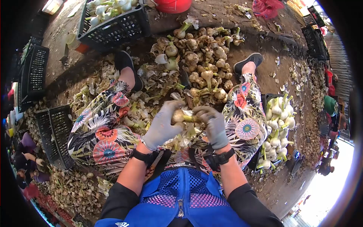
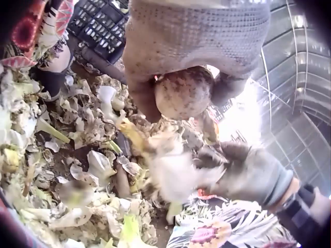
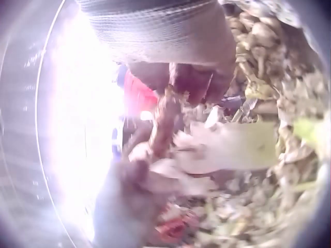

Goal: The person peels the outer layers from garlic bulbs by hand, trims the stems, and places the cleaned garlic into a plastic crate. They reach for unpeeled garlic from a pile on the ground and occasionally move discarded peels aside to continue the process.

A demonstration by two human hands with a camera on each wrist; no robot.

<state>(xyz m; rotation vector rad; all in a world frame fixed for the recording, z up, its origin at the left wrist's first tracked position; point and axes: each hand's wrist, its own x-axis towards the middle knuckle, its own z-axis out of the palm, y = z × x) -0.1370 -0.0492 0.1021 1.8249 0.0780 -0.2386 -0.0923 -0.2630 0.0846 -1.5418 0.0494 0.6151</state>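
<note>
Brown-smudged and cream, a round garlic bulb (image 1: 177,116), held above the litter of dry skins (image 2: 95,163) between the legs. Gripped in the left hand (image 1: 162,126), with fingers curled about its sides and its round underside plainly showing between them. Stem (image 1: 189,118) pointing across to the right hand (image 1: 215,126), apparently pinched there in curled fingers; exact fingertip contact too blurred to tell.

Likely light for its size, easy to carry in a single palm. Probably firm and fairly stiff at the body, but papery outside: apt to slide a little under the gloves (image 2: 196,41) wherever loose, dusty skin comes between. Best to take hold round the widest part, with fingers spread on opposite sides and only moderate pressure. Too hard a squeeze at one spot: a possible bruise or a split clove. Better not to trust the whole weight to the outer skin, likely brittle and quick to tear away in flakes. Stem likely tougher and more fibrous, good for a pinch or a steadying grip close to the neck, yet liable to bend or fray if taken far out. Near the feet, a heap of similar soiled bulbs (image 1: 191,58); beside the right leg, paler, cleaner ones (image 1: 276,142).
</note>
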